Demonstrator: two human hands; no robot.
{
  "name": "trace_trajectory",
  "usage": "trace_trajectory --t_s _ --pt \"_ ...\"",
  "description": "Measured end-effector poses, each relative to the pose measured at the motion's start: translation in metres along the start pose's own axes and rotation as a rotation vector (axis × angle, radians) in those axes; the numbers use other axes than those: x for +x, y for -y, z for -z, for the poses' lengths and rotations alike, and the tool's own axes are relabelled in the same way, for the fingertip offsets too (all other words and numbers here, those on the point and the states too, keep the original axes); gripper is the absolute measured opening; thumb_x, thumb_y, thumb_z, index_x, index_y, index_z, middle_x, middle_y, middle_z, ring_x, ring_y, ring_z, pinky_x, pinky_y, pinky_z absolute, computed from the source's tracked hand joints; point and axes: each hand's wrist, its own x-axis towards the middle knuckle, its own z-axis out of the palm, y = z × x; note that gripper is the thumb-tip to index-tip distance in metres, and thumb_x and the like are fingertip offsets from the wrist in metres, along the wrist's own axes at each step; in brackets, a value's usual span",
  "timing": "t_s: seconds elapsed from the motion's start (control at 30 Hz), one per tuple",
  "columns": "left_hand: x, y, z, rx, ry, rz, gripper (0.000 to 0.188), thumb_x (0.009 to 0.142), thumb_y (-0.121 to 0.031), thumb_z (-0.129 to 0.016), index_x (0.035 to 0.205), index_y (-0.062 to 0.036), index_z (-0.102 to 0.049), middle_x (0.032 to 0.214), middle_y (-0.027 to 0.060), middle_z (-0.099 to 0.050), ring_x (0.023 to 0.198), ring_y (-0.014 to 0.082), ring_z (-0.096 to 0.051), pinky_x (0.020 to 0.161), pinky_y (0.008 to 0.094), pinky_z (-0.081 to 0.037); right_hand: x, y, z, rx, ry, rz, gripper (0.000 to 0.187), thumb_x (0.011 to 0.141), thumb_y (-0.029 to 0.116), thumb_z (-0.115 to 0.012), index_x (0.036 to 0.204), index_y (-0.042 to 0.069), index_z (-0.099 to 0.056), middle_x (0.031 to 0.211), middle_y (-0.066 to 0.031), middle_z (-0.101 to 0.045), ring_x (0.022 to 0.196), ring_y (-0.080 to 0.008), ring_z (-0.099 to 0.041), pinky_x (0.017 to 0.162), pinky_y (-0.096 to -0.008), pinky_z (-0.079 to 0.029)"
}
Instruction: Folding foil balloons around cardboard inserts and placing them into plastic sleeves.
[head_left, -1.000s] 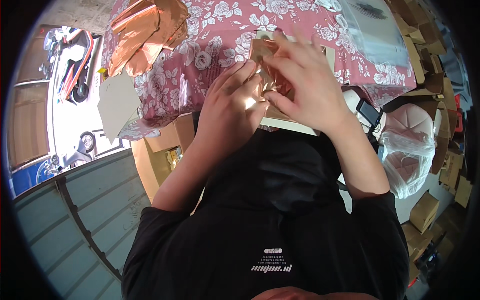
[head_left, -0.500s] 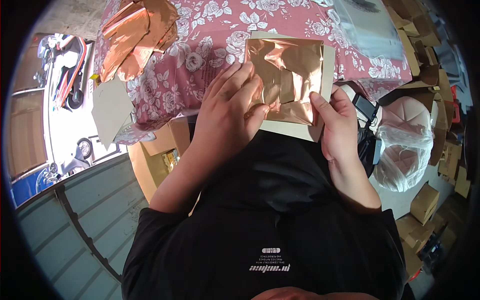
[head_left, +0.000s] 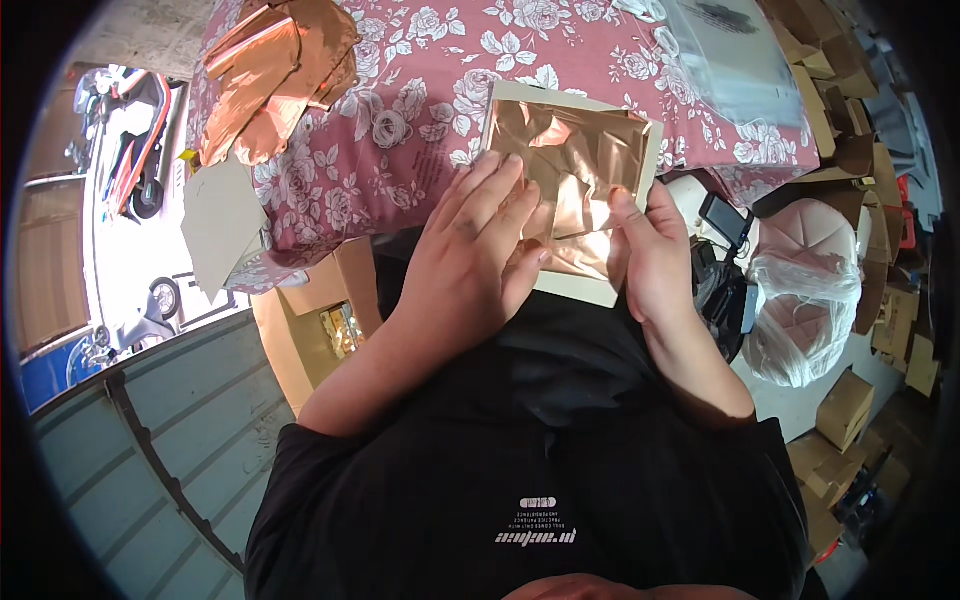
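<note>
A pink floral tablecloth [head_left: 385,70] spreads beyond a pale board [head_left: 580,288] at its near edge, topped by a wrinkled copper-coloured foil sheet [head_left: 590,150]. The left hand [head_left: 475,245] lies across the foil's left side, fingers slightly spread; the right hand [head_left: 658,255] pinches the board's right edge, thumb on the foil.

Left fingers [head_left: 489,197] outstretched, right fingers [head_left: 662,212] pinching.
</note>
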Motion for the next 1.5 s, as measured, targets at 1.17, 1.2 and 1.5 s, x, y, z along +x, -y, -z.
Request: trace_trajectory --t_s 1.17,1.2,1.5 --pt "-0.03 0.014 0.003 -1.792 -0.398 0.528 0.032 0.112 -0.021 -0.066 0.143 -0.0154 -0.067 0.134 -0.0037 -0.073 0.127 0.0123 -0.067 0.118 0.0411 -0.049 -0.012 0.067 -0.014 0.085 -0.023 0.397 0.036 0.095 -0.003 -0.083 0.124 0.0 -0.063 0.09 0.0008 -0.07 0.077 -0.006 -0.064 0.067 -0.0226 -0.052" --pt "-0.034 0.017 0.001 -1.793 -0.393 0.532 0.032 0.112 -0.021 -0.066 0.143 -0.0154 -0.067 0.134 -0.0037 -0.073 0.127 0.0123 -0.067 0.118 0.0411 -0.049 -0.01 0.066 -0.013 0.02 0.035 0.361 0.028 0.097 0.001 -0.081 0.122 0.001 -0.067 0.095 -0.0015 -0.073 0.076 -0.0079 -0.066 0.063 -0.0226 -0.052" --pt "-0.047 0.016 -0.014 -1.811 -0.304 0.487 0.055 0.108 -0.005 -0.067 0.16 -0.0134 -0.052 0.154 0.0037 -0.062 0.146 0.0233 -0.056 0.118 0.0506 -0.051 0.004 0.035 -0.01 0.277 0.113 0.239 0.007 0.106 0.009 -0.074 0.102 0.005 -0.072 0.1 -0.0085 -0.081 0.078 -0.0122 -0.073 0.07 -0.0301 -0.06"
